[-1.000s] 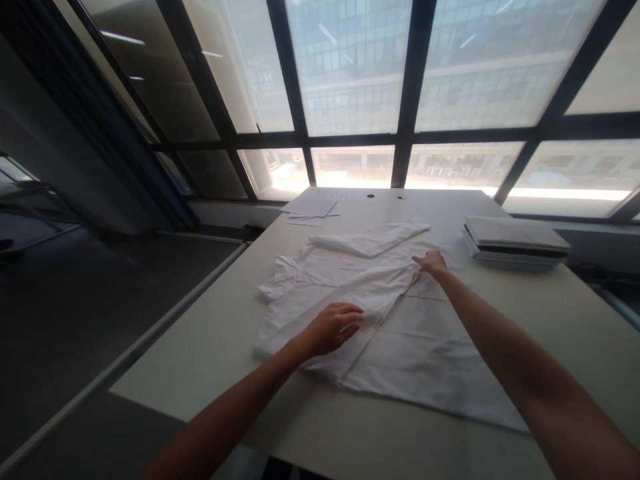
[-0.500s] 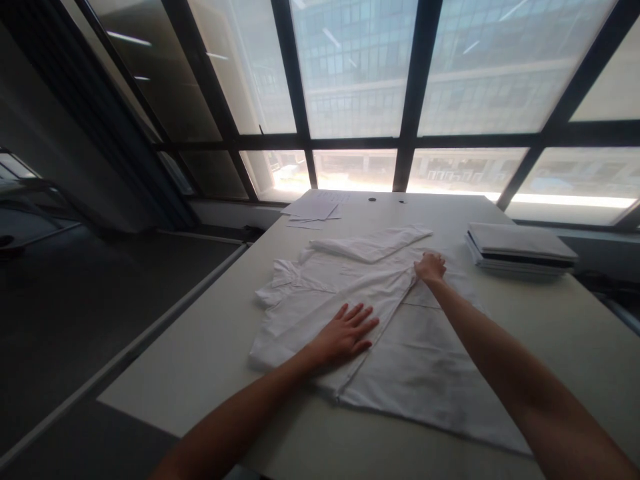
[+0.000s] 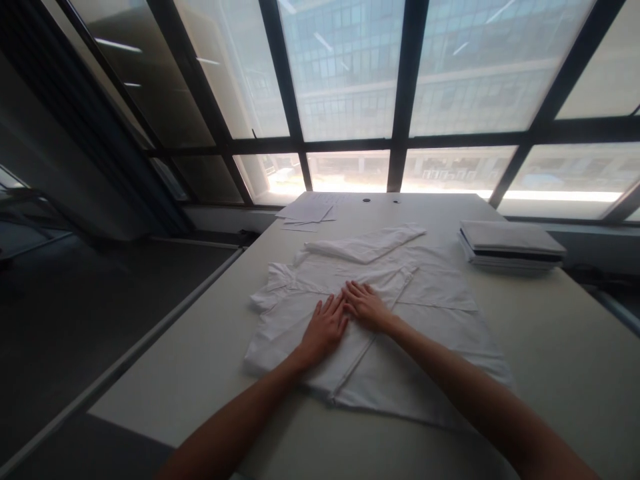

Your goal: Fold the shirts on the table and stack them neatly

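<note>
White shirt (image 3: 400, 313) lies spread on the pale table (image 3: 550, 333), collar end toward the left edge and hem toward the stack of folded garments (image 3: 510, 243) that sits well apart on the shirt's far right. Both hands rest flat on the cloth near the shirt's middle — the left hand (image 3: 325, 327) and the right hand (image 3: 367, 305) side by side, fingertips nearly touching, fingers spread and palms down, gripping nothing. They press on a long panel folded diagonally across the body of the shirt. Beyond the hands, on the far side of the shirt, one sleeve (image 3: 367, 243) is already turned in across the back.

Judging by how it lies, the folding looks partly done: the near side and one sleeve are brought in and being smoothed, while the wide lower part toward the hem is still open and flat — no lengthwise fold yet, and the shirt is not on the stack. Some sheets of paper (image 3: 306, 212) lie past the shirt's collar end, near the window
</note>
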The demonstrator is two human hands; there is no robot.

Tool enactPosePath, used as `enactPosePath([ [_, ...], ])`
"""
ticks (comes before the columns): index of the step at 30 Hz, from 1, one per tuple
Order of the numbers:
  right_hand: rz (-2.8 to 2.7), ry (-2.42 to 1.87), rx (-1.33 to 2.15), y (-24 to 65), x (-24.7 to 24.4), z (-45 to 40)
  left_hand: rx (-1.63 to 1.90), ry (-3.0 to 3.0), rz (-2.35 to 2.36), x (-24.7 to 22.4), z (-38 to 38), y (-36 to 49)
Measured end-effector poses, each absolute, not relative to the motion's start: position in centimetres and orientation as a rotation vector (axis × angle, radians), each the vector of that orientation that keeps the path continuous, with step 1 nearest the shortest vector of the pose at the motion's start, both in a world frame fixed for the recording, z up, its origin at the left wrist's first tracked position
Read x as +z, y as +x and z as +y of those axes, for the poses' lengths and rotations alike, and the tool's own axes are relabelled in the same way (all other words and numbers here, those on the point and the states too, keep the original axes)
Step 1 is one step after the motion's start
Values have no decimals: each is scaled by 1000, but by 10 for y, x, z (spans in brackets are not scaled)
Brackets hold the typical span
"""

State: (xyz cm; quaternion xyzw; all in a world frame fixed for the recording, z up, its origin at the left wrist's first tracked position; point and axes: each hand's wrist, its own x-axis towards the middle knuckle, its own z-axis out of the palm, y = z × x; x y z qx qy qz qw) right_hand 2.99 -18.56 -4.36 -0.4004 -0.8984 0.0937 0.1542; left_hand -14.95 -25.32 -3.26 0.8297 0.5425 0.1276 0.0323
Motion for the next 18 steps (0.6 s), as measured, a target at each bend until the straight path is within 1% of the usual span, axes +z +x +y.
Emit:
enactPosePath([
  [5, -2557, -1369, 203, 68, -38, -153, 346, 2581, 1678, -40, -252, -154],
  [10, -2511, -1566, 214, 99, -37, -124, 345, 2574, 1689, -38, -250, -153],
  [18, -2292, -1905, 52, 117, -41, -104, 263, 2559, 1707, -40, -249, -154],
])
